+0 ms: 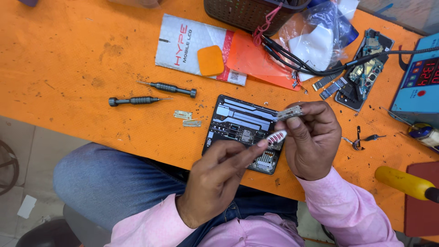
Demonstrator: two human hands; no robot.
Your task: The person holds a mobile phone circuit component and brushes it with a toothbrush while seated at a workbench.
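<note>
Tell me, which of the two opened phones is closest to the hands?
The opened phone at the table's near edge, right under both hands. The other opened phone lies farther back on the right, beside the blue meter box.

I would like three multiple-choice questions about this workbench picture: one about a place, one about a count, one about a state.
1. Where do the two screwdrivers lie?
A. left of the opened phone
B. inside the basket
C. on the blue meter

2. How many small metal plates lie beside that phone?
A. two
B. five
C. none

3. What is the right hand doing?
A. resting flat and empty
B. pinching a small circuit part
C. holding a screwdriver

Answers: 1 A, both lie on the orange mat to its left. 2 A, two plates show. 3 B, the fingers grip the part.
</note>
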